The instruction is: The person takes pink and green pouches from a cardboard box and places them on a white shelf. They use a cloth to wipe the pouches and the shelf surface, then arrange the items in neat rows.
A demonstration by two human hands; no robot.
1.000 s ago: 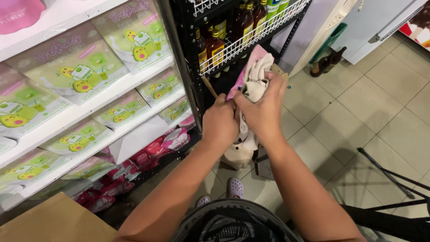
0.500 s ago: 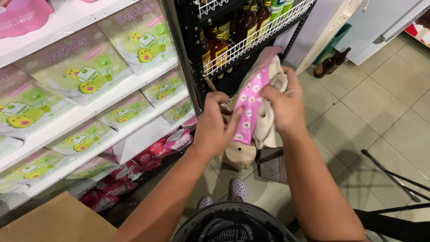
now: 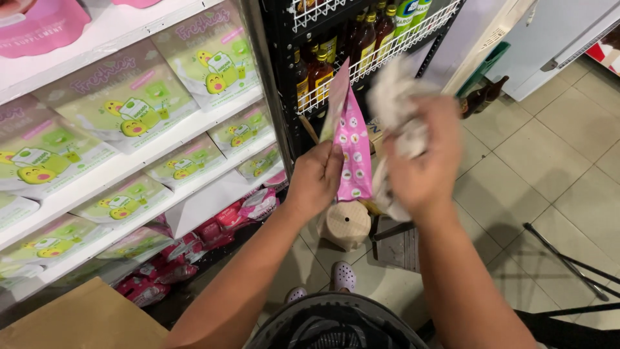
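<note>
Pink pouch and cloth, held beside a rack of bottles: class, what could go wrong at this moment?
1. The left hand pinches the pink pouch by one edge only; it might slip to the tiled floor.
2. The right hand with its pale cloth is motion-blurred beside the brown bottles on the wire shelf; a swing could knock one.

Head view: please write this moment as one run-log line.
left hand: holds pink pouch | right hand: grips beige cloth, blurred

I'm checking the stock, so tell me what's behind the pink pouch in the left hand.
Behind the pink pouch held by the left hand: a black wire rack of brown bottles. The pouch hides the rack's lower shelf.
</note>
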